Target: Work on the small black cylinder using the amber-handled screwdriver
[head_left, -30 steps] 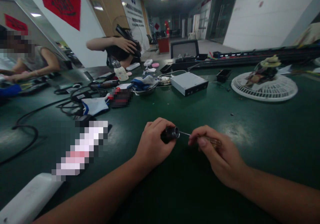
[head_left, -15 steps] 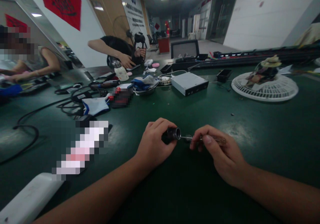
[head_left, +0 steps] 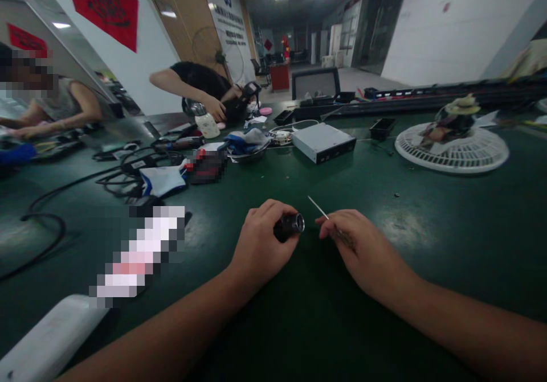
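Wrapped round a short black cylinder is my left hand. The cylinder lies on its side in my grip, and its shiny, ringed open end faces right. My right hand grips a screwdriver by its brownish, see-through handle, which the fingers partly cover. The thin metal shaft points up and to the left, apart from the cylinder. Both hands are just above the green table. What lies inside the cylinder cannot be made out.
A grey disc drive lies ahead, with a white fan grille bearing a motor at the right. Gloves in a bowl and black cables lie left. A white device sits near my left forearm. Two people work across the table.
The screwdriver's shaft has come away from the cylinder's open end and swung upward. My right hand has turned and shifted slightly left; the left hand barely moved. The far person has lowered a black object.
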The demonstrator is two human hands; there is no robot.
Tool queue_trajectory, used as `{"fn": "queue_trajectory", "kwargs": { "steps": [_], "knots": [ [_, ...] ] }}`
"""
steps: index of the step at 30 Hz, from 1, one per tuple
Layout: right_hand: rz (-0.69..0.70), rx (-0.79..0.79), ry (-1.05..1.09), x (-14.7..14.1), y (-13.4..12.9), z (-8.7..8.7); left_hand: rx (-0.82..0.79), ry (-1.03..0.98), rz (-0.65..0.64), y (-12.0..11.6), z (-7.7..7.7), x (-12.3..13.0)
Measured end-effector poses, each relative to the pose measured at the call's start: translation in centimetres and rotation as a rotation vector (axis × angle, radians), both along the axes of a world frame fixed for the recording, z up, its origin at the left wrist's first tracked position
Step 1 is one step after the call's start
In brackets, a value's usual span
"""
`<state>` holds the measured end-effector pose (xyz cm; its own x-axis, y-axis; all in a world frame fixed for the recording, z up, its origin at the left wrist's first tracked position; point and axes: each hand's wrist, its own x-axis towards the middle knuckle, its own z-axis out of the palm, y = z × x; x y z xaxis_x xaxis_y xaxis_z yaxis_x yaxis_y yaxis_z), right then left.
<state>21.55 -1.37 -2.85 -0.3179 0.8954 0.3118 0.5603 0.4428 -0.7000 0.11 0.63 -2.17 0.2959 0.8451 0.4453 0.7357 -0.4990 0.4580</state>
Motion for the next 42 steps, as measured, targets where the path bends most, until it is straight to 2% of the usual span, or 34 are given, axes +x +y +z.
{"fn": "queue_trajectory", "kwargs": {
  "steps": [3, 10, 24, 33, 36, 39, 42],
  "knots": [
    [0.036, -0.05, -0.026, -0.09, -0.05, 0.04, -0.012, 0.008, -0.01, 0.02, 0.03, -0.05],
    [0.019, -0.183, 0.122, -0.03, -0.02, -0.24, -0.02, 0.043, -0.094, -0.06, 0.05, 0.03],
    [0.008, -0.168, 0.086, -0.08, 0.03, -0.34, -0.024, 0.054, -0.134, -0.03, -0.09, 0.02],
    [-0.002, -0.23, 0.145, 0.01, 0.1, -0.54, -0.027, 0.057, -0.179, -0.07, 0.0, 0.02],
    [0.004, -0.222, 0.248, -0.1, -0.1, -0.4, -0.025, 0.057, -0.192, -0.06, 0.0, 0.01],
    [0.019, -0.171, 0.347, -0.19, -0.33, -0.22, -0.019, 0.06, -0.256, -0.08, -0.01, -0.03],
    [0.029, -0.125, 0.329, -0.21, -0.44, 0.01, -0.006, 0.063, -0.338, -0.17, -0.04, -0.09]
  ]
}}
